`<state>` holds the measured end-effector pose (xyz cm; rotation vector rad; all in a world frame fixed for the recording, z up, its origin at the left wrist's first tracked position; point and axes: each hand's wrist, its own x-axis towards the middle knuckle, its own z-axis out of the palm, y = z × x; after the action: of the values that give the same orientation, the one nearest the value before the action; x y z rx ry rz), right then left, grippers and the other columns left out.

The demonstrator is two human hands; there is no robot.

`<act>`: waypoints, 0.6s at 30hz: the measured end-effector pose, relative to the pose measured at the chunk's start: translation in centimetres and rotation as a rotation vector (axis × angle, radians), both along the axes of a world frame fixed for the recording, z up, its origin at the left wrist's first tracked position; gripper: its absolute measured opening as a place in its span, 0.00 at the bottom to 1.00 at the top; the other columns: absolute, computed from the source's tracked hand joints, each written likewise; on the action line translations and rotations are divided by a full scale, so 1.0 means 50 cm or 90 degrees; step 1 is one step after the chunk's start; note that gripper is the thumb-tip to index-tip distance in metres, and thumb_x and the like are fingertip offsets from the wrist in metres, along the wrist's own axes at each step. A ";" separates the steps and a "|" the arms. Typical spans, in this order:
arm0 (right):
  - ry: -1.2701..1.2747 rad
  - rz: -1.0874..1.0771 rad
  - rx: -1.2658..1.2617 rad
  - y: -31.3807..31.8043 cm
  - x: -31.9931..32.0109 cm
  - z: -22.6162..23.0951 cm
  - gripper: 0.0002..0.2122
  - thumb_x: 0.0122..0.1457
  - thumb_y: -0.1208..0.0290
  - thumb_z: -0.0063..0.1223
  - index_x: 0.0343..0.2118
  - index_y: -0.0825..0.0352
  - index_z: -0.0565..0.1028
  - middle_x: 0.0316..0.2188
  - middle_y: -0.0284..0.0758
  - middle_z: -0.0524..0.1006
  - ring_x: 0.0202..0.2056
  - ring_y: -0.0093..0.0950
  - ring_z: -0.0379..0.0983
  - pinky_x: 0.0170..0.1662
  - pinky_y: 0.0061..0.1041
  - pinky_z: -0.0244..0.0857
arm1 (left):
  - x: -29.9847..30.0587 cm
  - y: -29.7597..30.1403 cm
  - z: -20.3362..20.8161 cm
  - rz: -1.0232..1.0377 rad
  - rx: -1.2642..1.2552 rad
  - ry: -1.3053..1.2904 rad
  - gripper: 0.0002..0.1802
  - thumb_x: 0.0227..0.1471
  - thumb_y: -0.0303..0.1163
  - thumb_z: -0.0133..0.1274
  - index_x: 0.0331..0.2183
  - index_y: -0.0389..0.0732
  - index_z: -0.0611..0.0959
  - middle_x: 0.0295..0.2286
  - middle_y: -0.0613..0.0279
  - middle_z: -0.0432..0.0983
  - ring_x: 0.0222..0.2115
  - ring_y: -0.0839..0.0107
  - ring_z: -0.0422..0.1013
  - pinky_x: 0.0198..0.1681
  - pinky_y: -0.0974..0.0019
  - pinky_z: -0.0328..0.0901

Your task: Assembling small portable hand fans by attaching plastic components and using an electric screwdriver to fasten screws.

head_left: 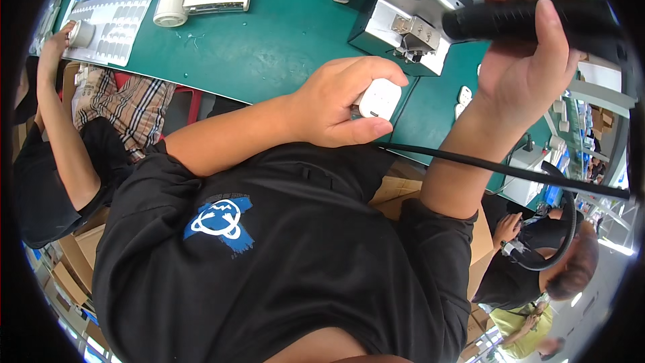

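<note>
My left hand (346, 104), in front of me at the table's near edge, is closed round a white, rounded-square charger block (381, 98) with a small dark slot in its face. My thumb and forefinger grip its two sides. Raised at the upper right, my right hand (527, 54) wraps round a thick black cylindrical handle (497, 21). What the handle joins at its right end is blurred and cannot be made out. Just left of the handle stands a metal box-shaped fixture (383, 23) with a silver clamp block (416, 32) on its front.
Two white handheld fans (171, 5) lie on the green table (269, 40) at the upper left. A black cable (470, 159) crosses by my right forearm. Small white parts (463, 97) lie right of the fixture. Co-workers sit at left (60, 161) and lower right (531, 255).
</note>
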<state>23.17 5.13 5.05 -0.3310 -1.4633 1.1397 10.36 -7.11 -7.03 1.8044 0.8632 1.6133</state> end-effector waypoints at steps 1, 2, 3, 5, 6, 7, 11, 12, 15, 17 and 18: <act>-0.008 -0.005 -0.009 -0.004 0.002 -0.006 0.17 0.53 0.73 0.47 0.46 0.71 0.65 0.27 0.43 0.72 0.28 0.36 0.69 0.37 0.38 0.65 | 0.002 0.001 -0.002 0.016 0.025 -0.005 0.24 0.43 0.39 0.57 0.40 0.38 0.71 0.28 0.57 0.71 0.26 0.59 0.69 0.28 0.65 0.63; -0.017 -0.010 -0.019 -0.010 0.008 -0.013 0.17 0.53 0.73 0.47 0.46 0.70 0.65 0.26 0.41 0.70 0.26 0.33 0.66 0.35 0.37 0.65 | 0.002 0.001 -0.004 0.032 0.050 -0.009 0.24 0.42 0.39 0.57 0.40 0.38 0.71 0.27 0.58 0.71 0.24 0.60 0.69 0.27 0.65 0.63; 0.018 0.015 -0.070 -0.021 0.011 -0.017 0.16 0.53 0.71 0.47 0.45 0.68 0.65 0.24 0.38 0.68 0.26 0.31 0.64 0.32 0.34 0.64 | -0.001 0.000 -0.004 0.041 0.045 -0.013 0.24 0.42 0.39 0.57 0.40 0.38 0.71 0.27 0.58 0.71 0.24 0.60 0.69 0.27 0.65 0.63; 0.020 0.011 -0.066 -0.025 0.027 -0.036 0.16 0.53 0.71 0.48 0.46 0.68 0.65 0.24 0.38 0.69 0.26 0.31 0.64 0.31 0.34 0.63 | -0.005 0.000 0.002 -0.005 0.037 0.044 0.27 0.45 0.44 0.52 0.41 0.32 0.71 0.30 0.53 0.71 0.27 0.60 0.70 0.31 0.65 0.65; 0.020 0.021 -0.060 -0.020 0.029 -0.045 0.15 0.53 0.71 0.48 0.45 0.67 0.65 0.24 0.38 0.68 0.26 0.31 0.64 0.31 0.34 0.63 | -0.003 0.004 0.000 -0.018 0.042 0.037 0.28 0.45 0.44 0.53 0.41 0.32 0.71 0.29 0.54 0.72 0.27 0.60 0.70 0.30 0.65 0.65; 0.019 0.021 -0.056 -0.015 0.021 -0.055 0.15 0.53 0.72 0.47 0.44 0.66 0.66 0.24 0.38 0.68 0.26 0.31 0.64 0.31 0.34 0.63 | -0.003 0.005 -0.002 -0.015 0.037 0.037 0.28 0.45 0.44 0.53 0.41 0.32 0.71 0.29 0.54 0.72 0.27 0.60 0.70 0.30 0.65 0.65; 0.017 0.058 -0.060 -0.006 0.009 -0.083 0.13 0.53 0.74 0.46 0.43 0.65 0.66 0.25 0.37 0.67 0.26 0.30 0.63 0.31 0.34 0.63 | -0.002 0.007 -0.008 0.016 0.077 0.023 0.28 0.44 0.44 0.53 0.41 0.31 0.71 0.28 0.54 0.71 0.25 0.61 0.70 0.28 0.66 0.65; 0.011 0.083 -0.050 -0.006 0.012 -0.090 0.13 0.53 0.74 0.46 0.43 0.65 0.66 0.25 0.37 0.67 0.27 0.31 0.63 0.32 0.34 0.63 | -0.001 0.007 -0.008 0.020 0.084 0.025 0.28 0.44 0.44 0.53 0.41 0.31 0.71 0.28 0.54 0.71 0.25 0.61 0.70 0.27 0.66 0.64; 0.044 0.132 -0.061 -0.009 0.018 -0.094 0.15 0.51 0.76 0.48 0.44 0.66 0.65 0.25 0.38 0.68 0.26 0.30 0.65 0.30 0.32 0.64 | 0.000 0.007 -0.009 0.008 0.079 0.007 0.28 0.44 0.44 0.54 0.41 0.31 0.71 0.28 0.54 0.71 0.25 0.61 0.70 0.28 0.66 0.64; 0.044 0.203 -0.100 -0.011 0.026 -0.092 0.18 0.49 0.76 0.51 0.45 0.67 0.64 0.24 0.38 0.68 0.24 0.29 0.66 0.28 0.30 0.65 | 0.000 0.007 -0.008 0.013 0.077 0.012 0.28 0.44 0.45 0.54 0.41 0.31 0.71 0.28 0.54 0.71 0.25 0.61 0.70 0.28 0.66 0.65; 0.026 0.253 -0.132 -0.013 0.033 -0.092 0.19 0.48 0.76 0.52 0.45 0.66 0.65 0.25 0.38 0.68 0.24 0.29 0.66 0.28 0.30 0.65 | 0.000 0.007 -0.007 0.018 0.076 0.016 0.28 0.44 0.45 0.54 0.41 0.32 0.71 0.28 0.54 0.71 0.25 0.61 0.70 0.28 0.66 0.65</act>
<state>24.84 4.46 0.43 -0.1596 -1.4145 1.6144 10.36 -6.77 -7.38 1.9055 0.8217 1.6953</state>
